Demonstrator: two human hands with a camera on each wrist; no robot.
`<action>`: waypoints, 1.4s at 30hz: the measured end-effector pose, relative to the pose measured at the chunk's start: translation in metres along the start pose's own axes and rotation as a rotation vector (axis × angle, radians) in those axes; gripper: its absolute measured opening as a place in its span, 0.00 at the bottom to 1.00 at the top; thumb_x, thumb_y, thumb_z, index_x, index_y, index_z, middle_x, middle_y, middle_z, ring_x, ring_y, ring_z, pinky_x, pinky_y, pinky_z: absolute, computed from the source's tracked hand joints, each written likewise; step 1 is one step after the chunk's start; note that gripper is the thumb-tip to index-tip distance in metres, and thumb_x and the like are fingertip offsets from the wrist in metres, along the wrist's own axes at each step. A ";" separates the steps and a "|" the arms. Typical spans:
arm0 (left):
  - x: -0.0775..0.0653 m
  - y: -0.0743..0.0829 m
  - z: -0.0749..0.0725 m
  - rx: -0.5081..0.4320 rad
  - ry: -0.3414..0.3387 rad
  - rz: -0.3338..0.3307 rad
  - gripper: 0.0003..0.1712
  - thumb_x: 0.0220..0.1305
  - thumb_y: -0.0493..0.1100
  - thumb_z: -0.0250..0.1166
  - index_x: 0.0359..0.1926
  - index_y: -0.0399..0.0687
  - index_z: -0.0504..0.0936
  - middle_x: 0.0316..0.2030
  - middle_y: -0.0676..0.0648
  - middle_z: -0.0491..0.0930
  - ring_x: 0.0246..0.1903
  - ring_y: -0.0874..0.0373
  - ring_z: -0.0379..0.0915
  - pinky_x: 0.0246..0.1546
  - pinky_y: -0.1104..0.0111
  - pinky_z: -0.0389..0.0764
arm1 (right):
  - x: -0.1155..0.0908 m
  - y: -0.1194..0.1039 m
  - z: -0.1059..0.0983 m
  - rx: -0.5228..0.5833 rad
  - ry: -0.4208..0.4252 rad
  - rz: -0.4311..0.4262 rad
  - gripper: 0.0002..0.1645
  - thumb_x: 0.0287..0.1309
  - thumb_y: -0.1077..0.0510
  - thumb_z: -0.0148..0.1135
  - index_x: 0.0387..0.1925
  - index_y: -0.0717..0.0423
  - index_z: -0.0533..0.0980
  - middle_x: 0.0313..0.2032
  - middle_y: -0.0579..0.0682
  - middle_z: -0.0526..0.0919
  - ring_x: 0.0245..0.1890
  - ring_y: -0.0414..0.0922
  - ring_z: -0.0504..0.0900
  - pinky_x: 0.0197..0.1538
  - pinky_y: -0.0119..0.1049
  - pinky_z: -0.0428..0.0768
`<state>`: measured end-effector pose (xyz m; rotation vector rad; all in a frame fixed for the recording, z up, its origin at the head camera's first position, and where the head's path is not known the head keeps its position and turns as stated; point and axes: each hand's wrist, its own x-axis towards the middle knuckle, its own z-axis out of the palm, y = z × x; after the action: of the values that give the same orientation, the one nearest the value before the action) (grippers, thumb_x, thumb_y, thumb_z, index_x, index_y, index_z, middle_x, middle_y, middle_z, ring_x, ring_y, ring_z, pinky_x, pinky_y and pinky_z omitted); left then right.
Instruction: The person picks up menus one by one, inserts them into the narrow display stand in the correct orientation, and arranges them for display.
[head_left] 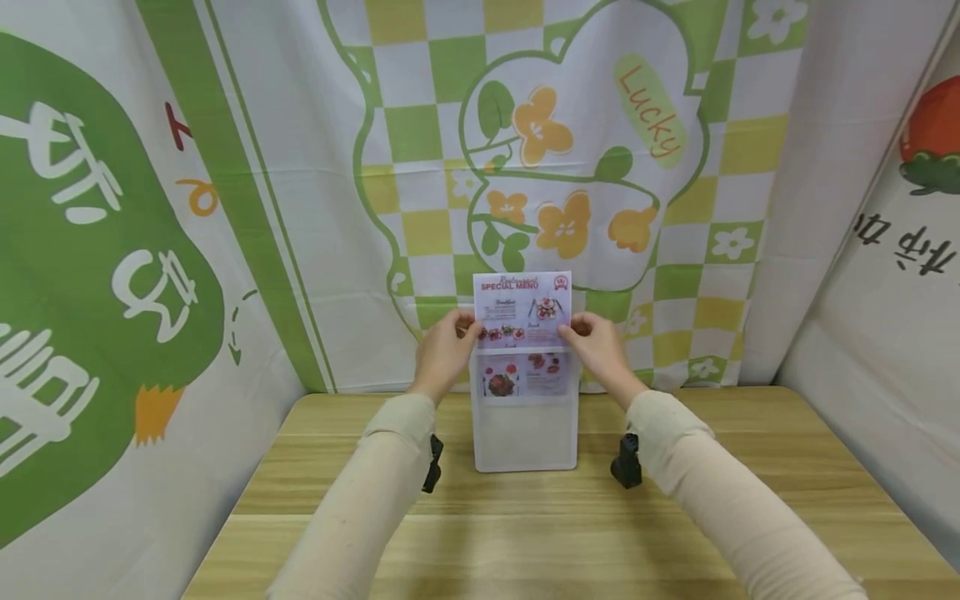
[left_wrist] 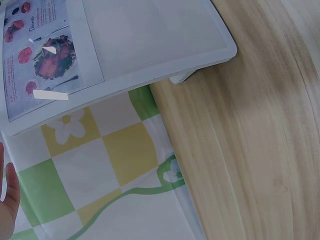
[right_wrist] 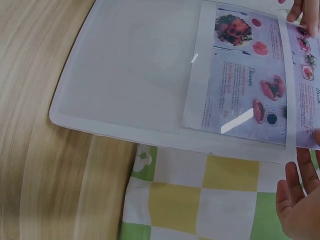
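A printed menu sheet [head_left: 522,310], headed "SPECIAL MENU", stands partly inside a white-framed clear display stand [head_left: 527,437]. Its lower part shows through the clear front, and its upper part sticks out above the frame's top edge. My left hand [head_left: 444,350] pinches the sheet's left edge between thumb and fingers. At the opposite edge, my right hand [head_left: 602,348] pinches it the same way. The right wrist view shows the sheet's lower end [right_wrist: 245,75] within the frame, above a blank stretch of the panel. Part of a support foot [left_wrist: 184,76] peeks out behind the stand.
The stand is upright on a wooden table [head_left: 360,500], near its back edge. Behind hangs a green, yellow and white checked curtain [head_left: 420,133] with flowers and the word "Lucky". Printed cloth walls [head_left: 97,275] enclose the left and right sides.
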<state>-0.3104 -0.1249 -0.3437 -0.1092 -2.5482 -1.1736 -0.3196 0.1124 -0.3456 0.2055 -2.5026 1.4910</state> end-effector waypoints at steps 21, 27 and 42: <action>-0.001 0.003 0.001 -0.016 -0.008 -0.009 0.17 0.72 0.52 0.60 0.54 0.50 0.80 0.47 0.51 0.83 0.45 0.56 0.78 0.45 0.59 0.77 | 0.003 -0.004 -0.005 0.003 0.002 -0.028 0.16 0.69 0.55 0.60 0.44 0.67 0.78 0.43 0.62 0.82 0.44 0.54 0.78 0.50 0.45 0.77; 0.001 0.007 0.000 0.006 -0.021 -0.011 0.17 0.72 0.52 0.59 0.54 0.48 0.79 0.47 0.49 0.83 0.45 0.55 0.78 0.46 0.59 0.77 | 0.000 0.002 -0.002 0.008 -0.040 0.011 0.17 0.69 0.53 0.60 0.46 0.66 0.78 0.46 0.61 0.82 0.48 0.54 0.78 0.54 0.46 0.77; -0.005 -0.002 0.008 0.018 -0.018 -0.017 0.17 0.72 0.53 0.60 0.54 0.51 0.79 0.45 0.52 0.83 0.42 0.57 0.78 0.39 0.62 0.79 | 0.002 -0.006 -0.005 0.073 -0.007 -0.041 0.16 0.69 0.55 0.61 0.49 0.63 0.79 0.45 0.61 0.82 0.49 0.54 0.79 0.53 0.47 0.77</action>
<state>-0.3084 -0.1196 -0.3519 -0.0945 -2.5794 -1.1611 -0.3191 0.1145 -0.3379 0.2730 -2.4369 1.5691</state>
